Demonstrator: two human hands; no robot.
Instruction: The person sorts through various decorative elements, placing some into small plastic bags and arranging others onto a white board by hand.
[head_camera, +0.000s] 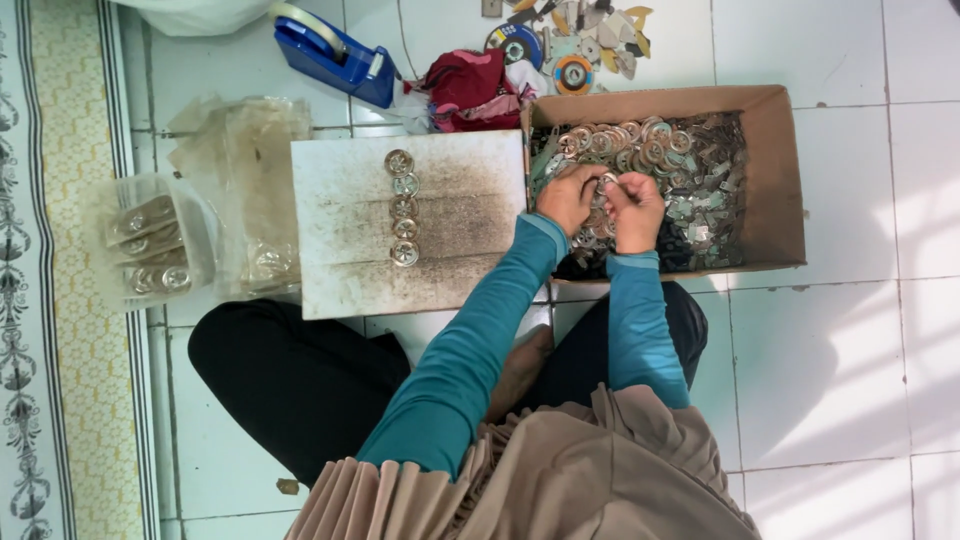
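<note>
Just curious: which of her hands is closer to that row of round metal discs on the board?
Left hand: it is beside the board's edge, nearer the discs. Right hand is farther off, over the box.

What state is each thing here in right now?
Cardboard box: open, holding many metal parts.
Left hand: closed on a small metal piece over the box.
Right hand: pinching the same piece.
Board: flat, stained, five discs in a row.
Tape dispenser: untouched.
Plastic bags: filled with discs.
</note>
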